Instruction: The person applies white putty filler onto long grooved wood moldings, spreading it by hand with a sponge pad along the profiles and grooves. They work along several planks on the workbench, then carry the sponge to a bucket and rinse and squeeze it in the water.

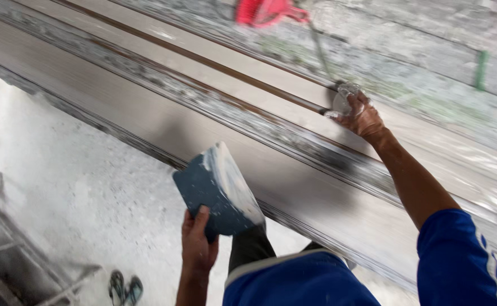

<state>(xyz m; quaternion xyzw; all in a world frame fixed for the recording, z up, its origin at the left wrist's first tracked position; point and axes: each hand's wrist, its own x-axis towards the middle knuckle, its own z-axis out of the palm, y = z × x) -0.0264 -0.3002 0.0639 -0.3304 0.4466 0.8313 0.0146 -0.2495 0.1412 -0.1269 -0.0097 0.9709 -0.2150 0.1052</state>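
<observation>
The blue sanding block [217, 195], white with dust on one face, is in the left hand [198, 245], whose fingers are closed around its lower corner, above the dusty floor [84, 192]. The right hand [362, 116] is clamped on a small clear piece [343, 97] on the long grey moulded beam [163, 107]. The corner grip looks weak; the block could slip down. No container shows.

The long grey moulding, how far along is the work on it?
Pale paste streaks already lie along the moulding. In hand: the left hand holds a blue block off the surface, and the right hand presses a small clear piece to a groove. Bare brown grooves remain.
</observation>
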